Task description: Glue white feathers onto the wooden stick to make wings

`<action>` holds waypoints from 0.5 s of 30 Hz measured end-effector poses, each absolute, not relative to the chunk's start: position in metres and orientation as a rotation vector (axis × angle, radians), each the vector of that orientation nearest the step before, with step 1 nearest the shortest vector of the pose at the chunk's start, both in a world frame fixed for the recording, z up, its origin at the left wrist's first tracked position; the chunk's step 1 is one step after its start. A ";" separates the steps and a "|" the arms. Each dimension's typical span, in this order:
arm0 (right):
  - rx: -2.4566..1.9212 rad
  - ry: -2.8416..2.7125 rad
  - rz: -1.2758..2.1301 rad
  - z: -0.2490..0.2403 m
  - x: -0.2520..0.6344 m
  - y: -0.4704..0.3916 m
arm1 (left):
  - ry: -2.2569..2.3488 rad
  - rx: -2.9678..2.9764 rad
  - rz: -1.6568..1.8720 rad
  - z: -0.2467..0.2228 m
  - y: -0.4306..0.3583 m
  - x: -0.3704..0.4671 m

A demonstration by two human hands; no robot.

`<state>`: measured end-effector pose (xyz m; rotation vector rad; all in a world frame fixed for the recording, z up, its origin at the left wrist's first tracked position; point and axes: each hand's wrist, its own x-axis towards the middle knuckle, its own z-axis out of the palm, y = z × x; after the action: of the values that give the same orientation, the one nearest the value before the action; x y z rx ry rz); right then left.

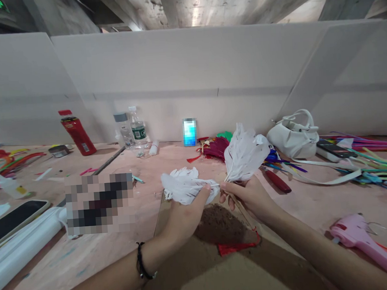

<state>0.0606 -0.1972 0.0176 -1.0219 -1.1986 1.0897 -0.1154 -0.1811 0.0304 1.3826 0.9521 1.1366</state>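
My right hand (255, 198) is closed around the thin stick handle of a white feather fan (245, 152), whose feathers spread upward. From the lower end of the stick hangs a red tassel (237, 247), lying over a brown board (255, 273). My left hand (188, 218), thumb on top, pinches a loose white feather (180, 189) that points left. Its inner end is close to the base of the fan, where both hands nearly meet. Behind that feather lie more white feathers (184, 173). The fingertips of my left hand are partly hidden.
On the right lie a pink glue gun (355, 233), a red-handled tool (277, 181) and a white handbag (294, 135). Dark red feathers (213, 149) sit behind the fan. A lit phone (189, 132) leans on the back panel, with bottles (138, 130) to its left.
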 end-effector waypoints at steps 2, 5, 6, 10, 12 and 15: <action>-1.074 -1.209 1.063 0.018 0.059 -0.198 | 0.927 1.480 1.167 0.029 -0.181 -0.116; -1.198 -1.241 0.998 0.021 0.056 -0.201 | 0.899 1.530 1.191 0.025 -0.180 -0.116; -1.234 -1.251 0.982 0.022 0.056 -0.202 | 0.892 1.528 1.196 0.024 -0.179 -0.116; -1.269 -1.221 0.986 0.027 0.054 -0.205 | 0.918 1.519 1.219 0.020 -0.177 -0.117; -1.282 -1.211 0.984 0.027 0.054 -0.205 | 0.917 1.504 1.217 0.020 -0.177 -0.117; -1.303 -1.198 0.977 0.025 0.055 -0.203 | 0.892 1.480 1.211 0.022 -0.177 -0.116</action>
<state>0.0552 -0.2031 0.0247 -1.3033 -1.1981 0.9769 -0.1163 -0.1768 0.0219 1.4804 0.8917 1.2107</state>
